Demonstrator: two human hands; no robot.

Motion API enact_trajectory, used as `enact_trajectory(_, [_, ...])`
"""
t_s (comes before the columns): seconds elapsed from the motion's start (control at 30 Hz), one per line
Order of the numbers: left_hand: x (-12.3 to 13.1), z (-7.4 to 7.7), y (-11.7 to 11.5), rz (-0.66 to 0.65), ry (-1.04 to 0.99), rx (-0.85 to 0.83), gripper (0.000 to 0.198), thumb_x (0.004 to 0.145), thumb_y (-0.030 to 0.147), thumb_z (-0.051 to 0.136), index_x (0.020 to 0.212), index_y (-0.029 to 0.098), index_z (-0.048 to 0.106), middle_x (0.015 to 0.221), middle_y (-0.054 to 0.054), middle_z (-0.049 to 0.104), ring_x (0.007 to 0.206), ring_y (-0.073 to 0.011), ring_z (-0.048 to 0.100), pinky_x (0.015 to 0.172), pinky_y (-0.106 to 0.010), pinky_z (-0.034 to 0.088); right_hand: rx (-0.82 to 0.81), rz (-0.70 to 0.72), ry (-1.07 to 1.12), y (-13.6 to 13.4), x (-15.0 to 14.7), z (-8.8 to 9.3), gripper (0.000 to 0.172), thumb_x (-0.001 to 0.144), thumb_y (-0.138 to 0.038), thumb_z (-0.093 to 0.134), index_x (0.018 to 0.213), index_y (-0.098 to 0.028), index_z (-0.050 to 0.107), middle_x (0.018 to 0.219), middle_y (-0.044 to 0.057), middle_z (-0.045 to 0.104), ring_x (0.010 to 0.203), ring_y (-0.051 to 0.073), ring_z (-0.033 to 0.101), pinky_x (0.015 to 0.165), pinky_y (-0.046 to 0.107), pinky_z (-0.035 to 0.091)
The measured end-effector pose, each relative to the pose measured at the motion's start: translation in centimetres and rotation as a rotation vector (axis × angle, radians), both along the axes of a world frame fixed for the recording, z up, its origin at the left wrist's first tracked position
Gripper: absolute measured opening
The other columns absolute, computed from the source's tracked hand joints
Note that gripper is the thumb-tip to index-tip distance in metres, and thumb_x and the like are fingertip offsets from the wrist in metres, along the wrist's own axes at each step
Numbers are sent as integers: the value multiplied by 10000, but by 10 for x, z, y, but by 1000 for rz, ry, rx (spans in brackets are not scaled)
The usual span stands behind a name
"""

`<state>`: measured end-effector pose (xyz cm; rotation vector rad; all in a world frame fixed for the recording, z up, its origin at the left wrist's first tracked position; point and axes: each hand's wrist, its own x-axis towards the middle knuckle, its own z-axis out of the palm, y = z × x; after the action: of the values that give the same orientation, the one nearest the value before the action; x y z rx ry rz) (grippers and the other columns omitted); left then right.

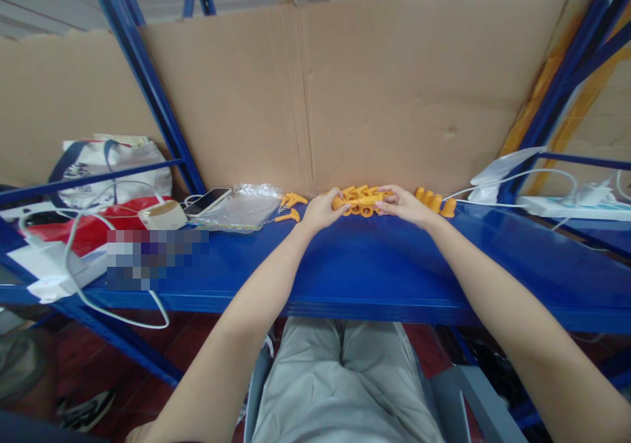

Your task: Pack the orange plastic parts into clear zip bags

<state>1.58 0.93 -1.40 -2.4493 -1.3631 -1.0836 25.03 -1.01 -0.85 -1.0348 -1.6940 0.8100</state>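
Near the back of the blue shelf, a yellow-orange plastic tube-like piece (362, 201) lies across the gap between my hands. My left hand (323, 210) grips its left end with thumb and fingers. At the right end, my right hand (405, 205) pinches it with bent fingers. Several more yellow-orange plastic pieces (359, 191) are bunched right behind it, and ring-shaped ends (365, 211) show below. Beside my right hand stands a row of yellow-orange cylindrical pieces (434, 201). Left of my left hand lie T-shaped yellow-orange pieces with small chains (290, 215). Their exact kind is too small to tell.
A clear plastic bag (241, 208) and a phone (210, 201) lie on the blue shelf (365, 272) at left. Chargers with white cables (59, 259) crowd its left end. A cardboard sheet (394, 94) walls the back. At right is a white power strip (582, 206).
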Motion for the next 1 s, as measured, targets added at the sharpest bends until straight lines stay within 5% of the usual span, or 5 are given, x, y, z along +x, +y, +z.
enact_trajectory(0.1, [-1,0,2,-6,-15,29,286,831,453,620,994,224,568,853,-28,698,788,-199,665,668,-251,445,-47,46,47,-5,1,3,430,683,-304,794,991,-216,507,698,-28,681,612,123,653,620,247,538])
enact_trajectory(0.27, [-1,0,3,-20,-11,74,278,832,443,624,996,225,570,888,-31,699,830,-196,659,692,-246,447,-127,-15,11,-18,-6,11,257,820,-400,677,835,-188,533,678,20,701,527,100,622,563,216,495])
enact_trajectory(0.47, [-2,1,3,-15,-4,63,278,827,441,628,995,227,570,876,-23,696,815,-187,653,675,-237,439,-150,-85,-8,-23,-15,13,384,869,-524,575,712,-183,492,591,40,683,438,94,588,448,182,418])
enact_trajectory(0.87, [0,0,1,-21,-21,30,266,814,411,629,997,230,562,896,-29,695,819,-195,653,682,-250,439,-182,-91,19,-20,-11,15,216,856,-370,642,935,-192,548,744,11,683,518,84,605,541,208,530])
enact_trajectory(1.0, [0,2,0,-6,-39,16,260,815,420,623,989,236,562,898,-27,700,821,-194,651,677,-250,440,-101,0,37,-18,-7,13,350,752,-263,741,1019,-224,517,766,-36,657,526,82,601,539,223,533])
